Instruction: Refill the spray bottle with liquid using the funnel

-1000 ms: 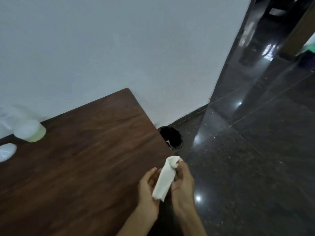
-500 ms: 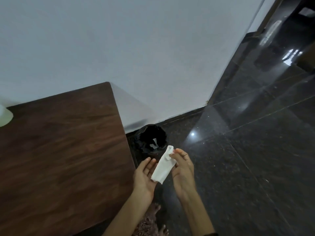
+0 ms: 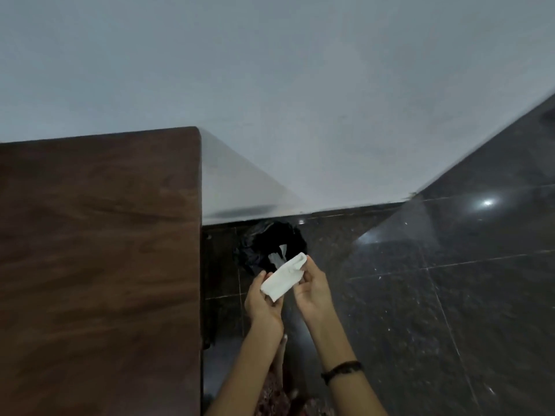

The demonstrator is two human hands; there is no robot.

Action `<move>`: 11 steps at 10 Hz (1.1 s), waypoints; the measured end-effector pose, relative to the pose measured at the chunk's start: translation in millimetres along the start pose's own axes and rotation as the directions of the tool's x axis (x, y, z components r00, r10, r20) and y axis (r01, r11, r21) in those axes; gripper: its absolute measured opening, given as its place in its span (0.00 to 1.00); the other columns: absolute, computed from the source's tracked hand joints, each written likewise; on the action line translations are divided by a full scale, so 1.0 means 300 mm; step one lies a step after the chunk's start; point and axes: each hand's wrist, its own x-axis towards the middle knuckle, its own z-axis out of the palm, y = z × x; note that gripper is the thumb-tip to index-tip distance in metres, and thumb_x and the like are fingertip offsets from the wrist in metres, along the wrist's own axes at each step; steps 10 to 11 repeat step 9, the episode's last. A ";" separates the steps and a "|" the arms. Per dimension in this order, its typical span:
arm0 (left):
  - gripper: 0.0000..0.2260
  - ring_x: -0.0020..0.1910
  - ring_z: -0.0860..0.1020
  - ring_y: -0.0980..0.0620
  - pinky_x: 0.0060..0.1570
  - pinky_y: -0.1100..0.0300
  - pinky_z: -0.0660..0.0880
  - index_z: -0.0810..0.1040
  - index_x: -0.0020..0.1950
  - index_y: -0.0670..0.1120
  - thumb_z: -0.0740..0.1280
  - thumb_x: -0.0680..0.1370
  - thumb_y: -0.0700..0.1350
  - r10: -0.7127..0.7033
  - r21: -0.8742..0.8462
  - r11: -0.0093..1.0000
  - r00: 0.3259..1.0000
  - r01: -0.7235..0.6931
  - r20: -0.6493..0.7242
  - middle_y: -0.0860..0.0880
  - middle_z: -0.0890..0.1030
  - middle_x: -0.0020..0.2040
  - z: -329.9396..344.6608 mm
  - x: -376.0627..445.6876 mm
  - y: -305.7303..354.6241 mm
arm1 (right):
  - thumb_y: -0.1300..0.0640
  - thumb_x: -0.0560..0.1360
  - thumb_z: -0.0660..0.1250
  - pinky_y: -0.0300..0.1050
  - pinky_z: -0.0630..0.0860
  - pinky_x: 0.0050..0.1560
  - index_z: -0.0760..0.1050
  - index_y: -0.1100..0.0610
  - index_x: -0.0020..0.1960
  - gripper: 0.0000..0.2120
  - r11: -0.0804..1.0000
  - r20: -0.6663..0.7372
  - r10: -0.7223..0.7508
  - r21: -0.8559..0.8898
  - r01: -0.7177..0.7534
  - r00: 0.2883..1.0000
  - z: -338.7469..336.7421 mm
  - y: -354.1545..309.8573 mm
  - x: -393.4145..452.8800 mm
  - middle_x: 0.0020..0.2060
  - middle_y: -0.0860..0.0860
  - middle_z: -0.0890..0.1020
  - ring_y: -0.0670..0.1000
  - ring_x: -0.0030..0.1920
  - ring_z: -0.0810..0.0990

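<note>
A crumpled white tissue (image 3: 283, 277), held in both hands just past the right edge of the table, low in the middle of the scene. Right hand (image 3: 310, 291) pinching the far, bunched end of the tissue between thumb and fingertips. Left hand (image 3: 264, 304) beneath the near end, fingers loosely curved, the tissue lying across them. A dark band (image 3: 342, 369) around the right wrist. Spray bottle and funnel nowhere in sight. Just beyond the hands, on the floor, a small bin lined with a black bag (image 3: 271, 247), something pale inside it. Dark wooden table (image 3: 99, 265) filling the left side, its far edge against a plain pale wall (image 3: 270, 85). Glossy dark tiled floor (image 3: 450, 295) on the right, with a bright light reflection far right.
</note>
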 end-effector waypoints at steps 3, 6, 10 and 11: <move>0.13 0.59 0.75 0.46 0.42 0.62 0.73 0.73 0.62 0.37 0.60 0.79 0.41 0.105 0.003 0.994 0.954 -0.109 -0.279 0.42 0.77 0.60 0.181 0.567 -0.104 | 0.67 0.74 0.65 0.41 0.73 0.40 0.77 0.60 0.46 0.04 0.953 -0.198 -0.092 -0.302 0.029 0.976 -0.044 -0.012 0.617 0.38 0.53 0.79 0.49 0.40 0.76; 0.14 0.59 0.75 0.40 0.48 0.57 0.74 0.71 0.62 0.31 0.60 0.79 0.35 0.160 0.197 0.975 0.937 -0.101 -0.311 0.34 0.76 0.57 0.207 1.191 -0.206 | 0.66 0.73 0.66 0.50 0.79 0.48 0.80 0.59 0.45 0.06 0.555 -0.094 -0.233 -0.830 0.052 0.968 -0.167 0.172 1.254 0.43 0.55 0.83 0.55 0.45 0.81; 0.11 0.39 0.76 0.50 0.38 0.61 0.73 0.74 0.59 0.33 0.60 0.79 0.36 0.103 0.181 0.982 0.954 -0.052 -0.282 0.44 0.77 0.41 0.177 1.201 -0.236 | 0.60 0.74 0.64 0.46 0.75 0.41 0.78 0.58 0.43 0.04 0.580 -0.132 -0.230 -0.814 0.027 0.964 -0.190 0.241 1.260 0.40 0.54 0.80 0.51 0.40 0.77; 0.11 0.39 0.76 0.50 0.38 0.61 0.73 0.74 0.59 0.33 0.60 0.79 0.36 0.103 0.181 0.982 0.954 -0.052 -0.282 0.44 0.77 0.41 0.177 1.201 -0.236 | 0.60 0.74 0.64 0.46 0.75 0.41 0.78 0.58 0.43 0.04 0.580 -0.132 -0.230 -0.814 0.027 0.964 -0.190 0.241 1.260 0.40 0.54 0.80 0.51 0.40 0.77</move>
